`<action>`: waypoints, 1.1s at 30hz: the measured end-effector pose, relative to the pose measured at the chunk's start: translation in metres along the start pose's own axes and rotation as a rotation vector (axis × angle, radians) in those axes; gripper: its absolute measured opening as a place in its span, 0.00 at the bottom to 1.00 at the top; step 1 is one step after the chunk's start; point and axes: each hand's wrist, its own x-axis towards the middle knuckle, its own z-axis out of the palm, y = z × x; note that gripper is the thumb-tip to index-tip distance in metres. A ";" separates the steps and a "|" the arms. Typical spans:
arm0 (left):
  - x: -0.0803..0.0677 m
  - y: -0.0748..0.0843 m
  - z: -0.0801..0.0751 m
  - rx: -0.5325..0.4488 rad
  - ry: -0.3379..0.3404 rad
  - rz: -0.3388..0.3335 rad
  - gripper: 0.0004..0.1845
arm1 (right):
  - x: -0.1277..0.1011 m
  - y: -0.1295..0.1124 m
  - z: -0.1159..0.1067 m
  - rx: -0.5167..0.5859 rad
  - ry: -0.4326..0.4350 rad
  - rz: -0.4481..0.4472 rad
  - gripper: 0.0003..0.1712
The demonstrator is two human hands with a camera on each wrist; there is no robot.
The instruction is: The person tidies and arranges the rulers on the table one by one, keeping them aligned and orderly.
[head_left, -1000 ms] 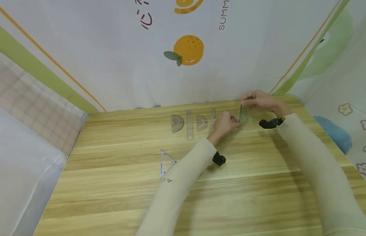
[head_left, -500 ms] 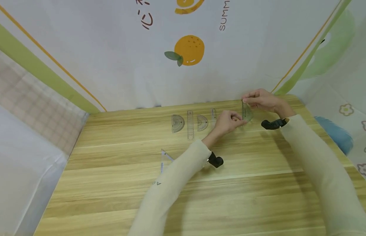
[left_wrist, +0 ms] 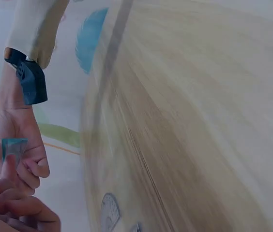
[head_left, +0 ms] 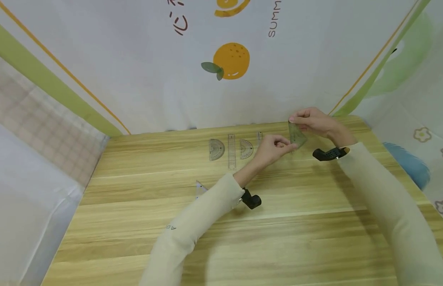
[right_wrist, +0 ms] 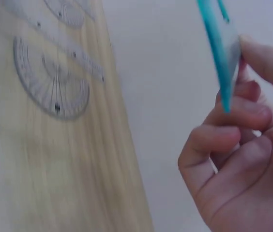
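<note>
Between both hands a small greenish transparent set square (head_left: 296,137) is held up off the table near its back edge. My left hand (head_left: 271,151) pinches its lower corner between thumb and finger, while the right hand (head_left: 316,122) pinches the upper corner. Its teal edge shows close up in the right wrist view, beside the curled fingers of the right hand (right_wrist: 243,164). In the left wrist view, the set square (left_wrist: 13,147) appears small between the left hand (left_wrist: 20,208) and the right palm.
Left of the hands lie a protractor (head_left: 247,149), a clear ruler (head_left: 232,151) and a larger protractor (head_left: 216,149) in a row. The left hand partly covers a short ruler (head_left: 259,136). Another set square (head_left: 201,190) lies nearer, mostly under the left sleeve. A printed curtain (head_left: 153,79) hangs behind the table.
Both hands keep hold of the set square, which has turned to show more of its face. The left forearm has swung left, covering more of the set square on the table.
</note>
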 end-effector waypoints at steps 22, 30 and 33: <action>-0.042 0.001 -0.040 -0.043 -0.025 -0.010 0.13 | 0.003 -0.033 0.059 -0.117 0.140 0.021 0.17; -0.053 -0.004 -0.053 -0.014 0.010 -0.009 0.12 | 0.006 -0.035 0.071 -0.124 0.203 0.049 0.12; -0.055 -0.004 -0.055 0.003 0.017 -0.021 0.11 | 0.007 -0.035 0.075 -0.134 0.218 0.077 0.12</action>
